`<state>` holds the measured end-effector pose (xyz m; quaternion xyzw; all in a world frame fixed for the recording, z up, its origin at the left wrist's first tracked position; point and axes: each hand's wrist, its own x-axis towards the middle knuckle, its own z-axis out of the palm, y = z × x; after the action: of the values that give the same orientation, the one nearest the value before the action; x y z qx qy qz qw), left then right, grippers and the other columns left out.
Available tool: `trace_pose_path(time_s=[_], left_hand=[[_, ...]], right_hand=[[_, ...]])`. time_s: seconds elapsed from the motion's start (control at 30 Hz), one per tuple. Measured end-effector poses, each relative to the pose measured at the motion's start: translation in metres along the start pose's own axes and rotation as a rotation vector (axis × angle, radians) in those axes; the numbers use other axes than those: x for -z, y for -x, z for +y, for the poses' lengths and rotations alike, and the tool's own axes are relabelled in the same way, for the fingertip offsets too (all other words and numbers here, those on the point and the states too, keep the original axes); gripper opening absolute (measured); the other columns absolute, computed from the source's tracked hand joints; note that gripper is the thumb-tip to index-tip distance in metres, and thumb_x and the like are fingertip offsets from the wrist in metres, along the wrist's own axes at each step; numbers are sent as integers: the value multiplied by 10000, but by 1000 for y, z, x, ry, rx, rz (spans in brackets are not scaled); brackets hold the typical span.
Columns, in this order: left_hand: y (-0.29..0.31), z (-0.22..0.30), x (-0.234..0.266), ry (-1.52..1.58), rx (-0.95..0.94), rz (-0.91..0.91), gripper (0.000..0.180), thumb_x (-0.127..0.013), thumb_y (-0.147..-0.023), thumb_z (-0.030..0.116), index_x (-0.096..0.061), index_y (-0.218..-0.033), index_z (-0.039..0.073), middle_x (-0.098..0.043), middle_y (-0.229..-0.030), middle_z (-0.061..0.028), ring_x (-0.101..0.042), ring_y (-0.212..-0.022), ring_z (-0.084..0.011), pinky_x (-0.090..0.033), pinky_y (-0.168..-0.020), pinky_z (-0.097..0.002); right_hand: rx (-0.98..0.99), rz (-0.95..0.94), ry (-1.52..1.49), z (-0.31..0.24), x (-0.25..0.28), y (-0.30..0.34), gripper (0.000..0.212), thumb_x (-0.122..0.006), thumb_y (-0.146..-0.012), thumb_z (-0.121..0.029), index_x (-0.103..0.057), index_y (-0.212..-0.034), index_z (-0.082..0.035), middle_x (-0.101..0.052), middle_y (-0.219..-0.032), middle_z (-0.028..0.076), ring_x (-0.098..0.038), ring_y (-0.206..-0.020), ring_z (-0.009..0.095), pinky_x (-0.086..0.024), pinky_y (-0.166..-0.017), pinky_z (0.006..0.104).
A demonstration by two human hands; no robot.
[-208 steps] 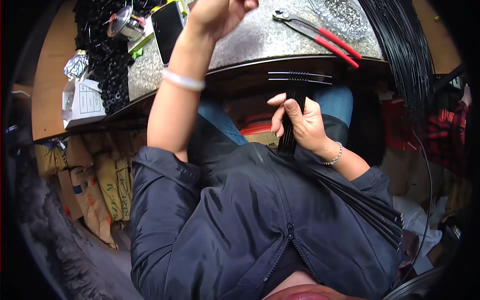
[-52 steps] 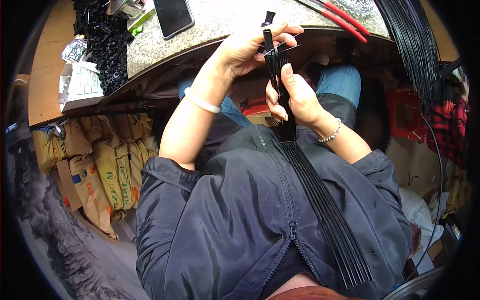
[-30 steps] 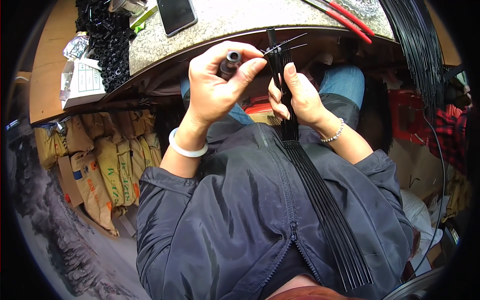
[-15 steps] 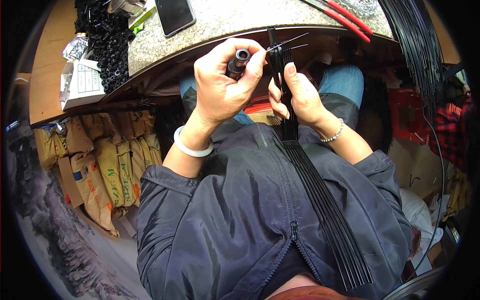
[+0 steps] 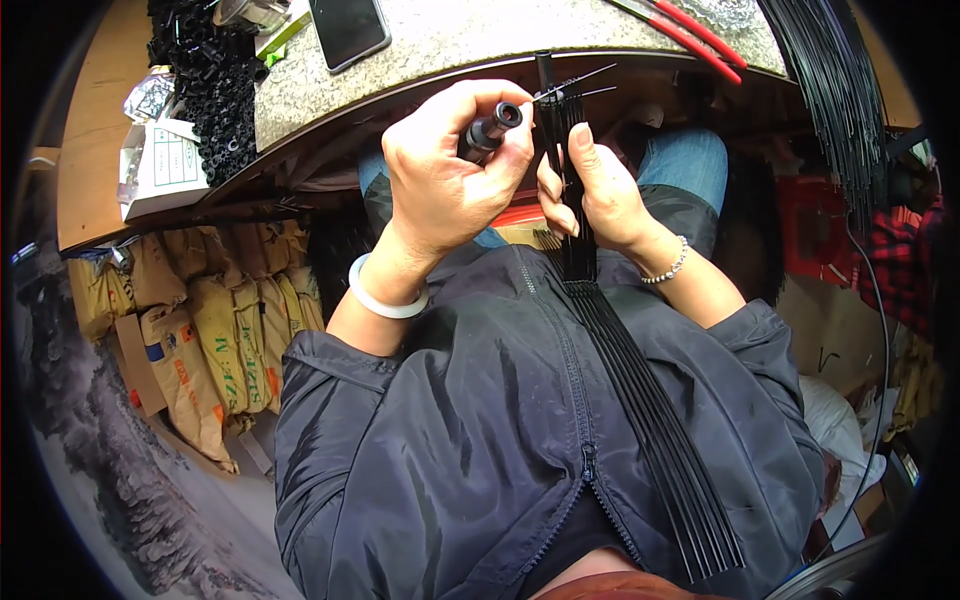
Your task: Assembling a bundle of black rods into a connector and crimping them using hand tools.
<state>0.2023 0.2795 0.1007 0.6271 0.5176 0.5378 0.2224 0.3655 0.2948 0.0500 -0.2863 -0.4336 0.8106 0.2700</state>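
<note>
At upper centre, a person's left hand (image 5: pixel 445 175) curls around a black tubular tool (image 5: pixel 488 134), thumb and forefinger narrowed at the near end of two thin metal wires (image 5: pixel 600 72); whether the fingertips touch both wires cannot be told. A slip of that pinch could let the wires skew, and the tool's bulk in the same fist could knock them out of line. Just right of it, the right hand (image 5: pixel 605 195) closes around the upper part of a flat bundle of black strips (image 5: pixel 638 400). Too loose a grip could let the strips fan apart; too tight a one could bow them. Their tails slant over a slick, creased jacket (image 5: pixel 470 400) to the lower right, where a shift of the body could drag them askew.

Left to right around the scene: a crisp-edged white carton (image 5: pixel 165 165); slumped, wrinkled tan sacks (image 5: pixel 185 380); a knobbly heap of small glossy black rings (image 5: pixel 225 140); a smooth, glass-faced smartphone (image 5: pixel 350 35) on the speckled, stone-like worktop (image 5: pixel 480 30); slick red-handled pliers (image 5: pixel 700 45); and, at upper right, a drooping sheaf of fine black strands (image 5: pixel 840 90).
</note>
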Motion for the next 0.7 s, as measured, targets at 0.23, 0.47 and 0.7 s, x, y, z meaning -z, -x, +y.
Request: trace_pose_path(time_s=[0.23,0.47,0.7], left_hand=[[1,2,1,-11,32,-4,161,-681,-700,7,-659,-859,21,-634,-692,-57,-612,-593,-100,-479,-547,-216],[1,1,3,-56,-70,-66,57,-626,-825,-24,-616,-882,-22,-653,-718,-49,-586,-609,-47,-480,-555,-176],[7,4,-5,337,134,-5,88,-611,-831,-8,-581,-913,-15,-669,-734,-75,-624,-599,-77,-510,-537,-198]], right_hand=[[-9,-4,6,0,-2,0,625,-240,-937,-594,-467,-709,-57,-457,-496,45,-410,-376,112,-383,-404,237],[-14,1,-15,-1,-2,1,628,-248,-931,-604,-468,-708,-60,-451,-488,41,-408,-374,110,-389,-408,240],[-14,10,-25,1,0,1,632,-256,-922,-618,-464,-699,-65,-454,-488,42,-405,-375,109,-387,-411,242]])
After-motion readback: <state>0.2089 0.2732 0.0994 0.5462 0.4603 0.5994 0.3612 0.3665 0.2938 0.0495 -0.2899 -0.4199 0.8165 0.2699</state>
